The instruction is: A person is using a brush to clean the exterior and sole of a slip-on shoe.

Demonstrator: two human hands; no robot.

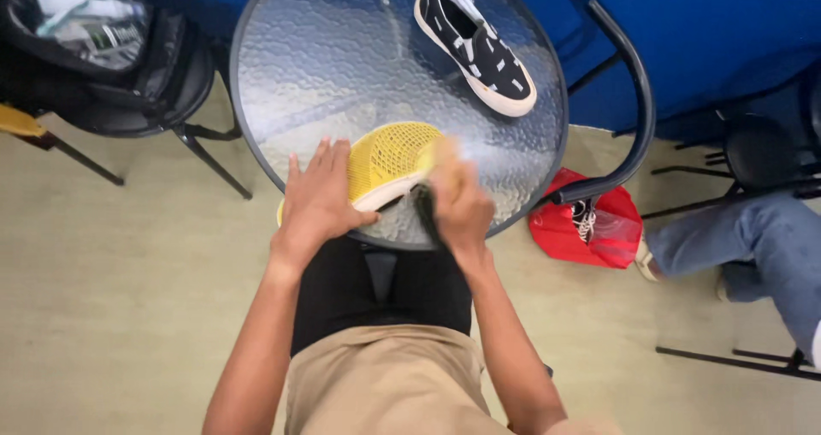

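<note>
Yellow shoe under flat left hand.

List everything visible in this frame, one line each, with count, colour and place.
yellow mesh shoe: 1, yellow with white sole, near edge of table
dark shoe: 1, black with white marks, far side of table
glass table: 1, round, clear textured top
brush: 1, dark, blurred, in right hand
red bag: 1, red, on floor to the right
black chairs: 2, left and right of table
seated person's leg: 1, blue jeans, far right
left hand: on yellow mesh shoe
right hand: grips brush
</note>
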